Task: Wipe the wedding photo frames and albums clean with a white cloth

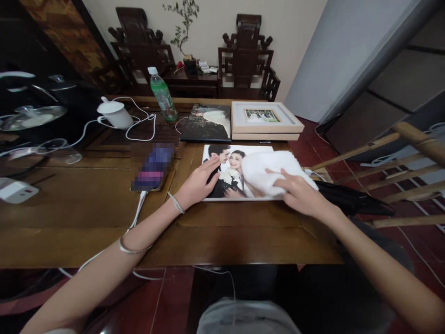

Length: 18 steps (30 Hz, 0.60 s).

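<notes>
A wedding photo print (227, 174) lies flat on the wooden table (86, 204). My left hand (198, 183) rests on the print's left edge with its fingers stretched flat, pressing it down. My right hand (297, 192) is closed on a white cloth (269, 169) that lies bunched over the right half of the print. The cloth hides that part of the picture.
Behind the print lie a dark photo album (206, 123) and a stacked white picture frame (264, 119). A green bottle (162, 95), a white lidded cup (114, 112), white cables and a blurred phone (152, 167) sit to the left. A wooden rack (389, 171) stands at the right.
</notes>
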Available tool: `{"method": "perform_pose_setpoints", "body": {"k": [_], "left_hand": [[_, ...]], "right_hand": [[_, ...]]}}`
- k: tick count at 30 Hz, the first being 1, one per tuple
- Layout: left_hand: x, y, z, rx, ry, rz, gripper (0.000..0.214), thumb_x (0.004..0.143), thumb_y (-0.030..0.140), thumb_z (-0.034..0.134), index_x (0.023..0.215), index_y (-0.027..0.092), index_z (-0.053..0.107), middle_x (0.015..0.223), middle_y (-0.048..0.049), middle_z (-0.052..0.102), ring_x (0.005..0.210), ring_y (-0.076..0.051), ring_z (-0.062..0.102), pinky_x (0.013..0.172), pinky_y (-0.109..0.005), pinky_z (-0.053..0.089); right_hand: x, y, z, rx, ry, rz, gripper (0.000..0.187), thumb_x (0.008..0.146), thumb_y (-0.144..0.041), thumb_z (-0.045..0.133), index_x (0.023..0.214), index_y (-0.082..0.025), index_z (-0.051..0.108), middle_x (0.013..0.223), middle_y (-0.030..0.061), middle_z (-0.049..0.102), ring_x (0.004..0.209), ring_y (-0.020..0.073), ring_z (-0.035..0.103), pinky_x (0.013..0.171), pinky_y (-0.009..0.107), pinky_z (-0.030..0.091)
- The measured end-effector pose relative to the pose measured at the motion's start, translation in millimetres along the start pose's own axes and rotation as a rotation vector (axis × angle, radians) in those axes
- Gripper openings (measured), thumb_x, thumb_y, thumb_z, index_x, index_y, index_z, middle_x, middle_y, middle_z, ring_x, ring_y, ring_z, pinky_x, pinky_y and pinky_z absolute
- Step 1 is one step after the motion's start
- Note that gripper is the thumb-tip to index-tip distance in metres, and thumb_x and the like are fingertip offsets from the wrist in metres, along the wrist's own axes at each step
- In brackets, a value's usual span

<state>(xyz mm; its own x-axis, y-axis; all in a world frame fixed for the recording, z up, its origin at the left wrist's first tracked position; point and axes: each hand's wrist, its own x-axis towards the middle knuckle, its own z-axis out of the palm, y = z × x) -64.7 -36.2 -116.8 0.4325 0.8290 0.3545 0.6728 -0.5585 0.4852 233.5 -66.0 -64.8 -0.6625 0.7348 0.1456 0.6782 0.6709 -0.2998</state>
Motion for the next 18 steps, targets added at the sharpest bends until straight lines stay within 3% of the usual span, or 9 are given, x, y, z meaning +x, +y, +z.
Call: {"method": "perform_pose_setpoints", "body": {"k": [4,9,14,18], "left_hand": [[0,1,-1.1,0.005,-0.001,-0.006,0.046,0.095,0.028,0.04,0.136,0.011,0.047,0.146,-0.0132,0.042,0.138,-0.024,0.035,0.115,-0.047,0.028],[0,1,-1.6,-0.001,-0.004,-0.002,0.046,0.095,0.027,0.039,0.138,0.014,0.046,0.147,-0.0108,0.042,0.138,-0.024,0.035,0.115,-0.047,0.029],[-1,0,-0.1,0.0,0.005,0.001,0.045,0.095,0.027,0.039,0.137,0.013,0.046,0.146,-0.0113,0.042,0.138,-0.023,0.036,0.115,-0.048,0.029],[-1,0,0.7,0.009,0.011,0.005,0.045,0.095,0.027,0.039,0.136,0.012,0.047,0.146,-0.0121,0.042,0.138,-0.023,0.035,0.115,-0.047,0.029]], "right_hand": [[43,43,-3,-0.007,0.062,0.032,0.047,0.058,-0.004,0.038,0.092,-0.018,0.068,0.098,0.0062,0.073,0.094,0.025,0.066,0.087,0.038,0.049],[67,66,-3,0.018,0.148,0.059,0.051,0.058,-0.004,0.037,0.095,-0.016,0.069,0.101,0.0066,0.072,0.099,0.0257,0.064,0.086,0.035,0.047],[42,45,6,-0.035,0.133,0.078,0.051,0.061,-0.001,0.038,0.097,-0.018,0.068,0.106,0.0068,0.072,0.106,0.0274,0.063,0.1,0.048,0.041],[-7,10,13,-0.042,0.087,0.049,0.047,0.061,0.001,0.04,0.094,-0.018,0.067,0.134,0.0107,0.056,0.128,0.0293,0.047,0.109,0.057,0.031]]}}
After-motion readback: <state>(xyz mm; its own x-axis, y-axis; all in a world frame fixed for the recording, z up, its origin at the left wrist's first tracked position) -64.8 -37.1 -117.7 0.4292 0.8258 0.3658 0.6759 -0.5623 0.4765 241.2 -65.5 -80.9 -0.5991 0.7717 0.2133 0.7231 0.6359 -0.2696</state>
